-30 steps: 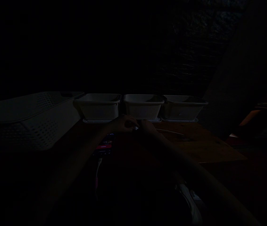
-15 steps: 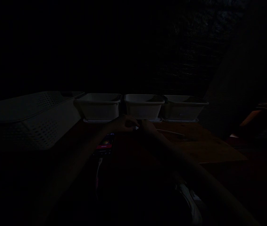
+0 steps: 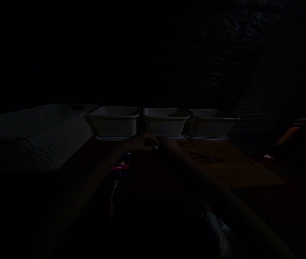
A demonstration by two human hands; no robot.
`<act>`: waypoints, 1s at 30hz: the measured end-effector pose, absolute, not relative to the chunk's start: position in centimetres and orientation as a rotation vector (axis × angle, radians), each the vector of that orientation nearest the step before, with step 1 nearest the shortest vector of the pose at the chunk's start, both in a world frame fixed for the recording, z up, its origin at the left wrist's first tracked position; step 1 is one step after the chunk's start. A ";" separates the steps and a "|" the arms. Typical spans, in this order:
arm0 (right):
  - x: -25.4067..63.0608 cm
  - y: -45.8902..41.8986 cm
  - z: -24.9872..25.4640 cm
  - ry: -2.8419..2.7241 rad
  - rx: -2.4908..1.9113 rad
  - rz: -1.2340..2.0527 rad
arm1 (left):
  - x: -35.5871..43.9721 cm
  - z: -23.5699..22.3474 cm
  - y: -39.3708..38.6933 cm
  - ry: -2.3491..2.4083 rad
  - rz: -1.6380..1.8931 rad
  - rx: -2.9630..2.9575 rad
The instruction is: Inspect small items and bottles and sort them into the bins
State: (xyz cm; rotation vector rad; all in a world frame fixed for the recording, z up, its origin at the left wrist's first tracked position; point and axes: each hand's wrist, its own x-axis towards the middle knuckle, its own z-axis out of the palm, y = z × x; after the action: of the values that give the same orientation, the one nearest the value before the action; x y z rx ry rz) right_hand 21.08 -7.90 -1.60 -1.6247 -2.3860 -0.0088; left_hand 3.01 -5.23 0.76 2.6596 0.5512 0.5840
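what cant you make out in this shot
Head view, very dark:
- small white thing between the left hand and right hand: too small to identify.
- phone screen: too dim to read.
- insides of the three tubs: hidden by their walls.
- basket: cut by the left edge.

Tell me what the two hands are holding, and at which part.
The left hand and right hand meet around a small white object; the picture is too dark to identify it or the grip.

Matt white plastic tubs (image 3: 165, 122); perforated plastic basket (image 3: 34, 136); wooden table (image 3: 231, 165)
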 end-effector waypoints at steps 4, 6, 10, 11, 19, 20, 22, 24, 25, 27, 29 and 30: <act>21.2 -7.8 -1.5 -2.350 -1.581 -0.005 | 3.1 0.8 -5.1 0.528 0.630 2.750; 21.3 -7.6 -1.5 -2.311 -1.529 0.023 | 3.1 0.8 -5.2 0.514 0.648 2.777; 21.6 -7.3 -1.5 -2.274 -1.416 0.120 | 3.1 0.8 -5.3 0.510 0.649 2.774; 21.7 -7.2 -1.4 -2.275 -1.396 0.142 | 3.1 0.8 -5.4 0.529 0.650 2.768; 21.8 -7.5 -1.1 -2.290 -1.425 0.084 | 3.3 1.2 -6.0 0.697 0.657 2.808; 21.9 -7.5 -1.0 -2.284 -1.442 0.072 | 3.3 1.3 -6.1 0.718 0.665 2.819; 22.0 -7.5 -1.0 -2.264 -1.477 0.065 | 3.4 1.5 -6.3 0.762 0.689 2.841; 22.2 -7.3 -1.0 -2.245 -1.469 0.063 | 3.4 1.7 -6.5 0.830 0.731 2.844; 22.3 -7.2 -1.1 -2.236 -1.448 0.061 | 3.4 1.7 -6.6 0.873 0.756 2.837; 22.6 -7.0 -1.3 -2.216 -1.399 0.059 | 3.2 1.9 -6.4 0.963 0.820 2.817; 22.9 -6.7 -1.5 -2.202 -1.372 0.065 | 3.0 2.1 -6.1 1.030 0.901 2.809; 23.0 -6.6 -1.5 -2.193 -1.371 0.062 | 2.8 2.1 -5.9 1.055 0.947 2.805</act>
State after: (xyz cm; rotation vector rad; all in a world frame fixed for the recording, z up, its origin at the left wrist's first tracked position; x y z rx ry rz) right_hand 23.02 -6.60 -1.55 -1.3711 -2.1925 0.0624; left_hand 2.82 -5.85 2.11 2.8050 1.0554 0.9473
